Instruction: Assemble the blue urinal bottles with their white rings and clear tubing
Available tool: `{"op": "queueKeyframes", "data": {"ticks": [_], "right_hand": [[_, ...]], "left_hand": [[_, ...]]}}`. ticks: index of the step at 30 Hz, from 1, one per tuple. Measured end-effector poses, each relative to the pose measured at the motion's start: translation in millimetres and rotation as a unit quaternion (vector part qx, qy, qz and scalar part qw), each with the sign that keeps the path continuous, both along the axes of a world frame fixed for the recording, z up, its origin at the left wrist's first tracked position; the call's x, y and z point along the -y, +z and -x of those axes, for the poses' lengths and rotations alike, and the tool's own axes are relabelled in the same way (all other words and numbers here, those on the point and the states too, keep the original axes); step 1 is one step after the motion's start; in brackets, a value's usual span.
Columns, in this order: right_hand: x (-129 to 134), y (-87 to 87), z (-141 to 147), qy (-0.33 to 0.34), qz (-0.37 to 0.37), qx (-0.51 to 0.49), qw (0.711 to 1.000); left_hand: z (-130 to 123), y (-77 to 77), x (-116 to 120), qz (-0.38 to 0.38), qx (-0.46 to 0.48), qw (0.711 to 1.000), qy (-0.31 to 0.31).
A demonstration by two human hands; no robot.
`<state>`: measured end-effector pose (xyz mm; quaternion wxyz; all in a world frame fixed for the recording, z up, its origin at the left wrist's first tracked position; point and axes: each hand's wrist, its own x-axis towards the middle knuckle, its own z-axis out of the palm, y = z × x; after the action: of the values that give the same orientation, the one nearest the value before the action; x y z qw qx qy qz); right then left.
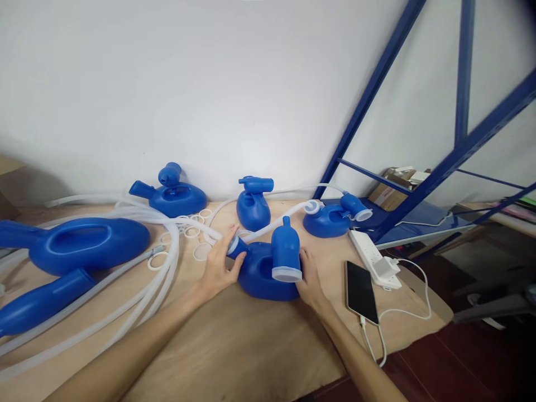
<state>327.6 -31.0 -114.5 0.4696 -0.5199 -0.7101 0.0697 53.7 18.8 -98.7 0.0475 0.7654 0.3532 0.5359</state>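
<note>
A blue plastic bottle (pixel 251 277) with a handle opening lies on its side on the table in front of me. My left hand (pixel 220 259) is wrapped round its neck, thumb and fingers on either side. A blue cup-like part (pixel 286 245) with a white rim stands over the bottle's right part, its narrow spout upward. My right hand (pixel 310 277) is at the right side of the bottle and this part; its fingers are partly hidden behind them, so its grip cannot be made out.
More blue bottles stand behind (pixel 253 212) and lie at left (pixel 121 240), among coiled white tubes (pixel 170 268) and white rings (pixel 201 252). At right are a phone (pixel 360 291), a power strip (pixel 368 251) with a white cable, and a blue metal shelf (pixel 372 84).
</note>
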Motion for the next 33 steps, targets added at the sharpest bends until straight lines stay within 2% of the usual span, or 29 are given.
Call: {"op": "queueKeyframes", "data": {"ticks": [9,14,16,18,20,23,24,26,29,33], "right_hand": [[3.2,3.0,-4.7,0.028,0.045,0.003,0.999],[2.0,3.8,-4.6,0.019,0.038,0.006,0.999],[1.1,5.1,-3.6,0.019,0.030,0.003,0.999],[0.1,5.6,-2.7,0.019,0.021,-0.003,1.000],[-0.8,5.0,-2.2,0.017,0.012,-0.009,1.000],[-1.4,2.9,-2.6,0.026,0.011,-0.016,0.999],[-1.5,2.3,-2.9,0.028,0.013,-0.017,0.999],[-1.3,1.5,-3.5,0.028,0.018,-0.019,0.999],[-0.8,1.0,-3.9,0.028,0.019,-0.019,0.999],[-0.8,0.3,-4.2,0.034,0.017,-0.021,0.999]], "left_hand": [[-10.9,4.2,2.5,-0.091,0.010,0.996,0.002],[-7.7,-2.5,-0.5,-0.101,-0.008,0.995,0.006],[-1.0,0.4,-0.2,-0.092,-0.038,0.995,0.005],[7.1,11.7,5.1,-0.070,-0.104,0.992,0.014],[12.9,32.3,16.9,-0.016,-0.218,0.974,0.055],[10.2,70.8,40.2,0.081,-0.388,0.903,0.167],[6.2,81.7,46.1,0.078,-0.413,0.886,0.196],[-3.7,95.9,49.8,0.031,-0.435,0.874,0.214],[-13.9,95.7,33.8,-0.025,-0.444,0.882,0.155],[-8.9,78.3,0.8,-0.009,-0.449,0.893,0.035]]}}
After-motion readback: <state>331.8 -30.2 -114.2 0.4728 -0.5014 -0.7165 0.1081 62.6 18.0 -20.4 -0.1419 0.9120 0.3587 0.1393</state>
